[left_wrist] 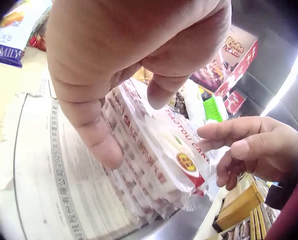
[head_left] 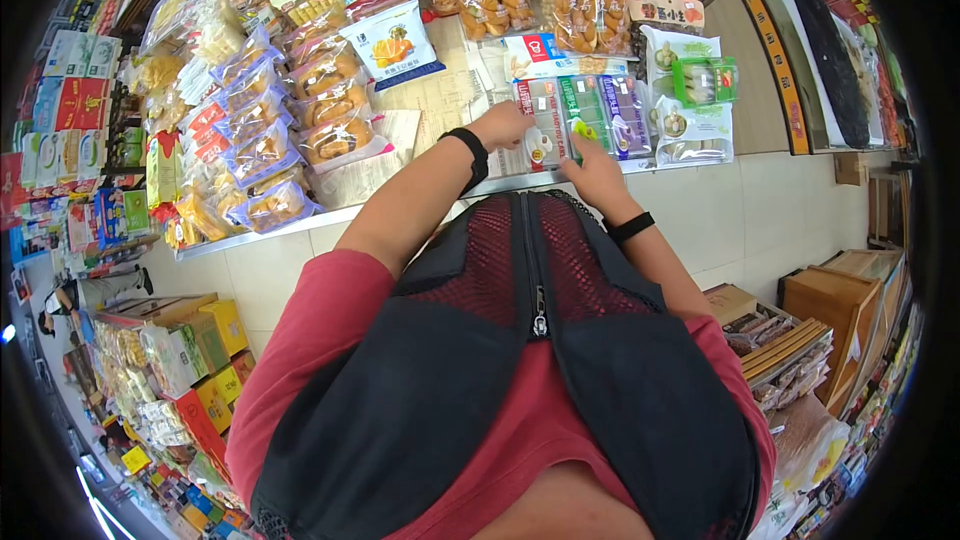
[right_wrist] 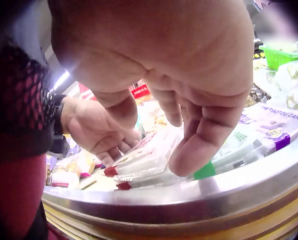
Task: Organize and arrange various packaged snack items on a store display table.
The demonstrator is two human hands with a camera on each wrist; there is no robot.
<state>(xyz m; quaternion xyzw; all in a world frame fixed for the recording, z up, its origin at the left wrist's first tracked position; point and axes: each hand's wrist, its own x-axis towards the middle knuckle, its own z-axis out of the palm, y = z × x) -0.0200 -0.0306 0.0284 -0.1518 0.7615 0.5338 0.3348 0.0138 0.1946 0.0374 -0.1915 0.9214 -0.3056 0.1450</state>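
Note:
A stack of red-labelled packaged cakes (head_left: 543, 125), in clear wrap, lies near the counter's front edge. My left hand (head_left: 500, 127) is at its left side; in the left wrist view its fingers reach down along the side of the packs (left_wrist: 176, 142), the thumb over the top. At the stack's near right side is my right hand (head_left: 597, 180), its fingers extended and loosely bent by the packs (right_wrist: 149, 155) in the right wrist view. Green-labelled packs (head_left: 580, 105) and purple-labelled packs (head_left: 628, 115) stand directly to the right.
Printed paper (left_wrist: 64, 170) covers the counter left of the stack. Wrapped breads (head_left: 330, 115) lie in rows farther left. Behind are bags of twisted pastries (head_left: 585, 5). A green tray (head_left: 703, 80) sits on white bags at the right. A metal edge (right_wrist: 224, 195) runs along the counter's front.

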